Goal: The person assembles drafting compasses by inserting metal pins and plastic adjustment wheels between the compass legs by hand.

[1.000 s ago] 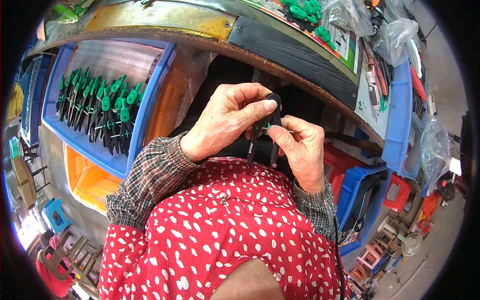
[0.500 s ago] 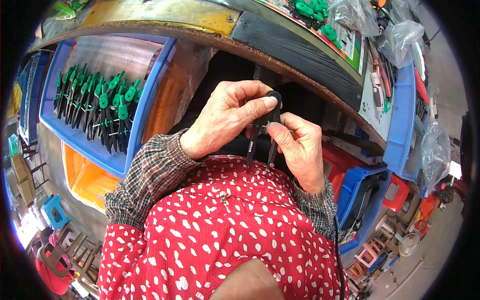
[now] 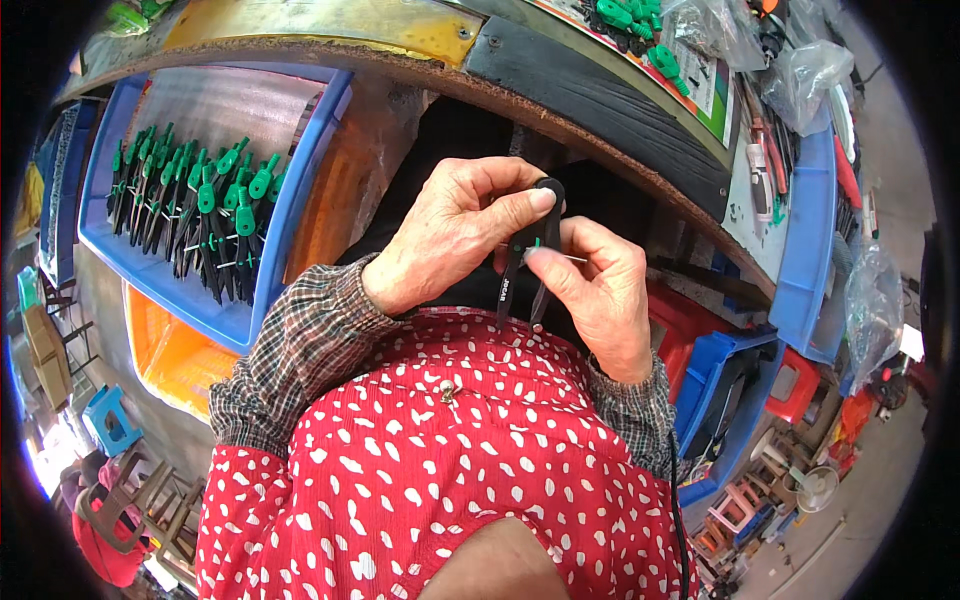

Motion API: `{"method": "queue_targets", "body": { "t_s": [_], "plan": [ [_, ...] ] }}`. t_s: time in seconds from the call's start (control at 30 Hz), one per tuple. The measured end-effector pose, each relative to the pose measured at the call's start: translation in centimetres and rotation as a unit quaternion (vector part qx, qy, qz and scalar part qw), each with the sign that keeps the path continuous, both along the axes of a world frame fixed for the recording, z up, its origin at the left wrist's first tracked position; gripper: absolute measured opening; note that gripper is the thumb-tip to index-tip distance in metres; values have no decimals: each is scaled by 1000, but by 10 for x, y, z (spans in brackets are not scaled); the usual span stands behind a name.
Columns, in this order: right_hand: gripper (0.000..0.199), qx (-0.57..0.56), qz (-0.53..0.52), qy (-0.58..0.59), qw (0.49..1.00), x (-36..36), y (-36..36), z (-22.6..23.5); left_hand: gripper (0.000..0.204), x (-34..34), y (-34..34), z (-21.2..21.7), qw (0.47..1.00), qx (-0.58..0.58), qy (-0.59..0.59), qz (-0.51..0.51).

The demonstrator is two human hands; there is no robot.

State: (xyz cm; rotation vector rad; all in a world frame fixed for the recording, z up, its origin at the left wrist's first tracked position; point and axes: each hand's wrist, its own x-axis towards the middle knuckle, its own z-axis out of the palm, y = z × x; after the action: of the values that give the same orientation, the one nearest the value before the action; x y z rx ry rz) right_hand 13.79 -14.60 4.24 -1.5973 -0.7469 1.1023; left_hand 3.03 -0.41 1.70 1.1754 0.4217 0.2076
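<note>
Above my lap I hold a black drawing compass [image 3: 505, 290], its two legs spread and pointing down toward me. My left hand [image 3: 450, 230] is closed, pinching its rounded black head between thumb and fingers. At the middle of the legs, my right hand [image 3: 605, 290] is closed in a pinch by a thin pale rod [image 3: 572, 259] that runs across them. A bit of green shows beside the right thumb. The right fingertips are partly hidden behind the compass and slightly blurred.
At left, a blue tray [image 3: 265, 290] holds rows of black compasses with green heads [image 3: 245, 222]; an orange crate [image 3: 165, 350] stands below. The worktable edge [image 3: 600, 130] curves ahead, bearing green parts [image 3: 665, 65], plastic bags [image 3: 805, 85] and tools. Blue bins [image 3: 700, 400] stand at right.
My right thumb has shifted slightly left and the thin rod now shows past it. The compass legs look a little closer together. My left hand stays on the head.
</note>
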Motion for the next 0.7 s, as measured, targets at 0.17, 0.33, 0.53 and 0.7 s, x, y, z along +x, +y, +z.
{"method": "queue_targets", "body": {
  "t_s": [0.17, 0.33, 0.53, 0.7],
  "plan": [
    [18, 21, -26, 14, 999, -2, 1, -6, 16, 0, 1, -3, 1000, -6, -4, -3],
    [20, -11, 17, -18, 1000, 3, 0, 0, 15, -1, 1, -2, 1000, -20, 9, -5],
    [20, 17, -23, -24, 999, 0, -1, -12, 17, 0, 0, -7, 1000, 16, -10, -2],
    [19, -10, 21, -49, 999, 2, 0, -5, 17, -1, 1, -4, 1000, -25, 6, -6]
  ]
}}
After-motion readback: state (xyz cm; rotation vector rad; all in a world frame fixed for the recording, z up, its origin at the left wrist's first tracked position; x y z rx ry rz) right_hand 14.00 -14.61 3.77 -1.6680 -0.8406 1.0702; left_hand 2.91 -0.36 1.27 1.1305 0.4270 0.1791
